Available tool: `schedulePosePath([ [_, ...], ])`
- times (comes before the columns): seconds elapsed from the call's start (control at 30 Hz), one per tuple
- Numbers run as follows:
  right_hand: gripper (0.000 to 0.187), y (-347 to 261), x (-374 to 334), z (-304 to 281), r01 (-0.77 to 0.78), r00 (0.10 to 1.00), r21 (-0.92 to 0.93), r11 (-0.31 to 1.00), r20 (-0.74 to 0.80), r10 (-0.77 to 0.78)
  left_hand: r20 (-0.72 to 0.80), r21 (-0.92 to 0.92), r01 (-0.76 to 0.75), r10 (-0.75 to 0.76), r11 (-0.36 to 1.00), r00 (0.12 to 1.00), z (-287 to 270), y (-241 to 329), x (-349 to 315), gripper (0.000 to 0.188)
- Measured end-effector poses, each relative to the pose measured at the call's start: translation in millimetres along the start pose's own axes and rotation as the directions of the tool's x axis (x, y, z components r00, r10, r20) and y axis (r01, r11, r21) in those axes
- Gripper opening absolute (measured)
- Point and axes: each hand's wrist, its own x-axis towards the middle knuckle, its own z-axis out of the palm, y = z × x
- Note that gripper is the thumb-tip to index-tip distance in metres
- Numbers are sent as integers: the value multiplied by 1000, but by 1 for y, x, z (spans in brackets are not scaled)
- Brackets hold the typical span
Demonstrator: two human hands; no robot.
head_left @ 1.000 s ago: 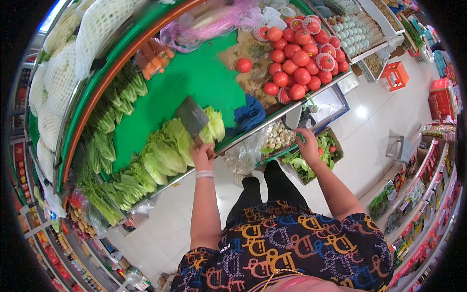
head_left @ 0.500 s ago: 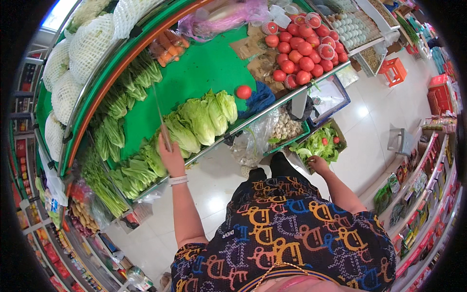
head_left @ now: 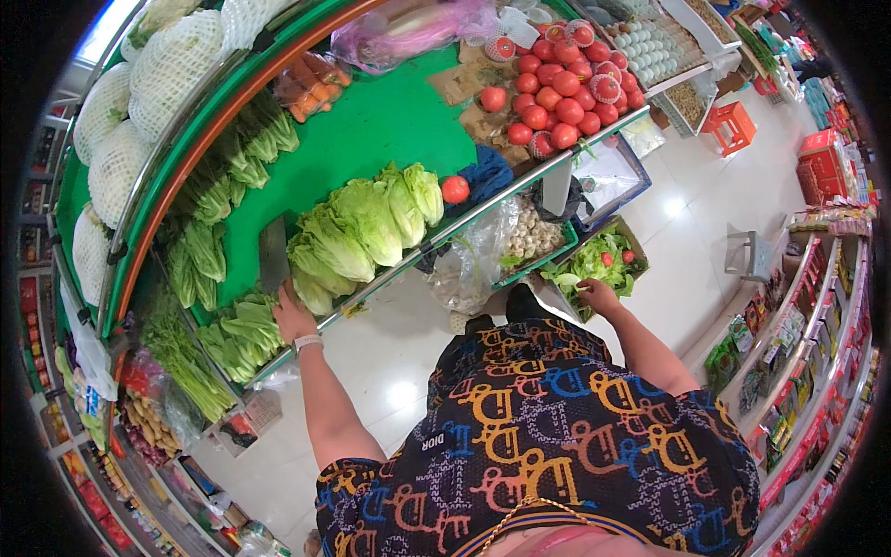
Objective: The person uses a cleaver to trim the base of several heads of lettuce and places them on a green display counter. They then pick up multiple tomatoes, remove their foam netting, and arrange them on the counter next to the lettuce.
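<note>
Since half a second ago the left hand has slid further along the front edge of the green display shelf, carrying the flat grey blade with it, and the right hand has dropped to the box of leafy trimmings below the shelf's right end.

Now the left hand's fingers are closed round the lower end of the blade, which looks like a cleaver, though the handle is hidden in the grip and I cannot be sure. Its long axis stands nearly straight up from the fist, pointing away from the front edge toward the back rail. It rises just to the left of the row of pale green cabbages, which lie side by side along the front edge; the nearest head is touching or almost touching the blade's right face. The left hand is far nearer to them than the right.

That right hand hovers at the box's near rim, fingers loosely curled; whether they pinch a leaf I cannot tell.
</note>
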Motion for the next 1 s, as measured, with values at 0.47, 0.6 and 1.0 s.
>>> schedulePosePath([
  [0.47, 30, -190, 56, -12, 438, 892, -67, 897, -89, -442, -363, -340, -618, 508, 709, 781, -36, 116, -58, 38],
  [0.6, 32, -275, 94, -5, 656, 724, -170, 735, -132, -677, -10, -499, -684, 785, 533, 619, -12, 207, -96, 48],
  [1.0, 60, -355, 185, 78, 497, 833, -576, 649, 109, -542, 304, -290, -859, 891, 423, 337, 47, 297, -72, 20],
])
